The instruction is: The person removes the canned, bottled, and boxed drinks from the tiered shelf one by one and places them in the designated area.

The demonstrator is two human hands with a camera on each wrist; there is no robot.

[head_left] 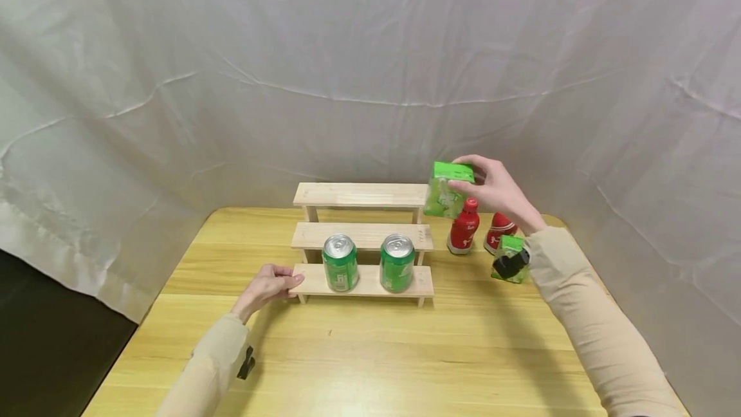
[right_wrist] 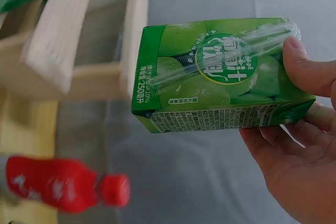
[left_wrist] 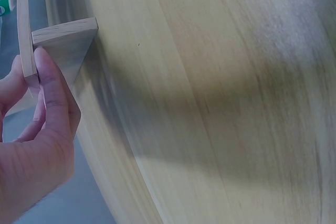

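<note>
A three-step wooden rack [head_left: 361, 280] stands on the table, with two green cans [head_left: 340, 269] [head_left: 397, 269] on its lowest step. My left hand [head_left: 269, 288] pinches the left end of that step between thumb and fingers; the left wrist view shows the board edge [left_wrist: 26, 40] in the grip. Raised at the rack's upper right, my right hand [head_left: 492, 185] holds a green juice carton [right_wrist: 210, 72] with a wrapped straw on its side. In the head view the carton [head_left: 444, 195] is in the air, near the right end of the top step.
Right of the rack stand two red bottles [head_left: 463, 231] [head_left: 499, 231]. Another green carton [head_left: 509, 253] sits in front of them, partly hidden by the right wrist's black strap. A pale curtain [head_left: 370, 82] hangs behind the wooden table [head_left: 370, 352].
</note>
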